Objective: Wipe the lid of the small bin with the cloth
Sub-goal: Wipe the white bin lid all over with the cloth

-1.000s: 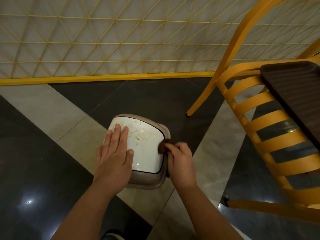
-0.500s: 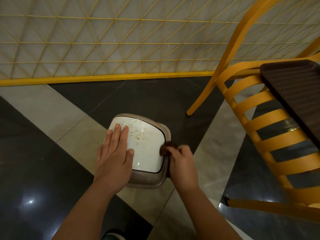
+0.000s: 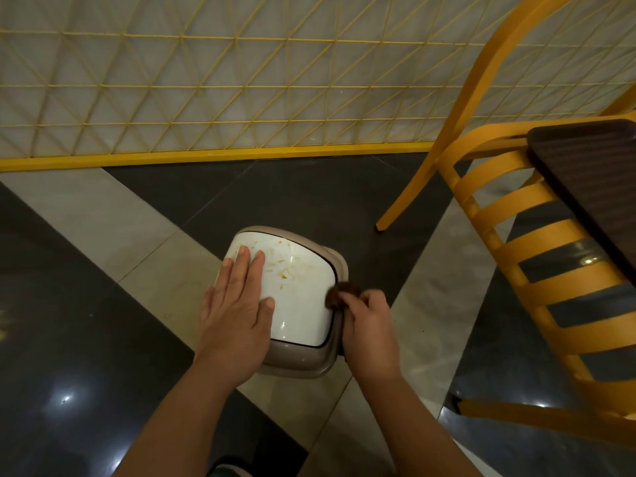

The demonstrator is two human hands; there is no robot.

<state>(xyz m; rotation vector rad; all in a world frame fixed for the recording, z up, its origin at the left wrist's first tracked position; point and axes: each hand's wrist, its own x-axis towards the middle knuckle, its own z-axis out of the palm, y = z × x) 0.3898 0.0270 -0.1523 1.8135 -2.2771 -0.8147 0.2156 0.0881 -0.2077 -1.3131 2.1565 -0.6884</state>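
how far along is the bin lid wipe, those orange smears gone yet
Done: the left hand lies flat on the white lid, steadying the small bin. In hand: the right hand pinches a dark cloth at the lid's right edge. Left: the orange smears in the middle remain, so the wiping has barely begun.

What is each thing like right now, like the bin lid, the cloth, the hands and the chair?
White plastic bin lid: shut, stained with orange smears.
Dark brown cloth: bunched up, touching the lid's right edge.
Left hand: open, flat on the lid.
Right hand: shut on the cloth.
Yellow slatted chair: upright.
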